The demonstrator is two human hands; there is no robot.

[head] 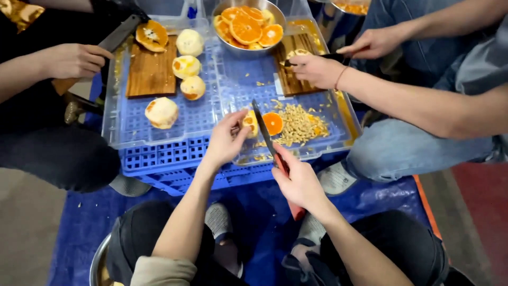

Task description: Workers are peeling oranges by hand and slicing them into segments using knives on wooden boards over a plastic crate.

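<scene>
Over the clear plastic tray point(338, 139) set on a blue plastic crate point(174, 159), a peeled orange piece point(250, 123) is pinched between the fingers and thumb of the left hand point(226, 142), which is curled closed around it. A dark-bladed knife with a red handle point(275, 154) is gripped in the closed right hand point(299, 182), its blade pointing up and away, just to the right of the held fruit. A cut orange half point(273, 123) lies face up just beside the blade, on its far side from the left hand. A heap of pale seeds and scraps point(299, 126) is spread to the right of that half.

Farther off, a metal bowl of orange slices point(248, 25) is seen at the tray's far end. Peeled whole oranges point(186, 66) are lined beside a brown wooden cutting board point(152, 72) on the left. Another person's hands point(317, 70) are held over a second wooden board point(290, 74) on the right, and a third person's hand point(71, 60) is seen at the left edge.
</scene>
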